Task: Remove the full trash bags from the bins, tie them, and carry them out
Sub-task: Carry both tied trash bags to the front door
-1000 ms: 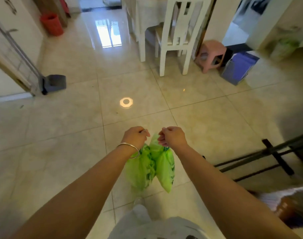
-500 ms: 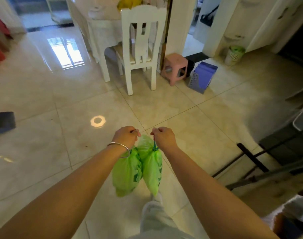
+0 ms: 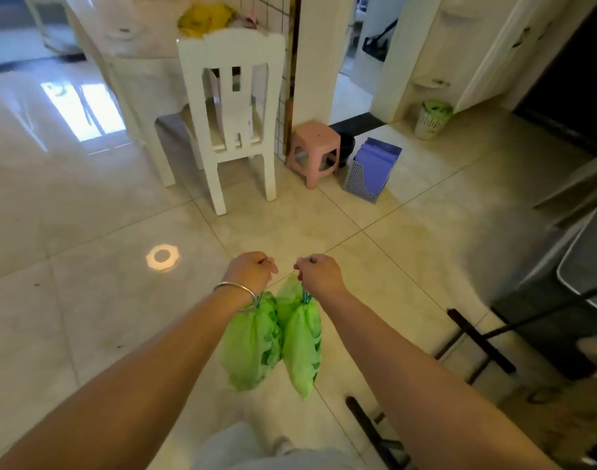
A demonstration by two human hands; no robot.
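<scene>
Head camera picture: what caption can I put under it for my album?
Two hands, left and right, each carry a tied green trash bag across the tiled floor.

Open tiled floor ahead; white chair, pink stool beyond.

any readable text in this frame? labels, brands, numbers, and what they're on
None can be read.
Left bag: dark green print, only shapes, no letters made out.
Right bag: same dark green print, unreadable.
Chair: small reddish mark on the seat back, too small to tell.
Bin: patterned side, no text made out.
Folders in the rack: plain, no labels seen.
</scene>
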